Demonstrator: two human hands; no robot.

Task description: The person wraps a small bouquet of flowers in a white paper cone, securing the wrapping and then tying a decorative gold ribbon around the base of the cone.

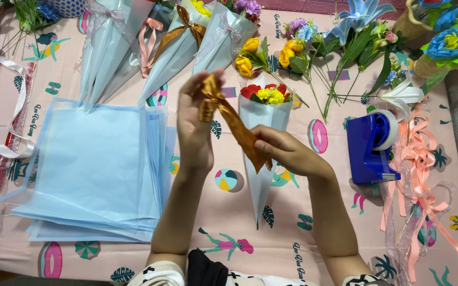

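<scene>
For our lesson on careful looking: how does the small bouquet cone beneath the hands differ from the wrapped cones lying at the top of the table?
The small bouquet cone has no ribbon tied on; the wrapped cones carry bows. It lies alone, tip toward the person; the wrapped cones lie side by side, slanted. The left hand and right hand hold a gold ribbon above it. Both are pale blue paper holding flowers.

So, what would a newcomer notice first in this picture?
At the centre, the left hand and right hand stretch a golden-brown ribbon above a pale blue cone bouquet of red and yellow flowers. A stack of blue wrapping sheets lies at left, and a blue tape dispenser at right.
</scene>
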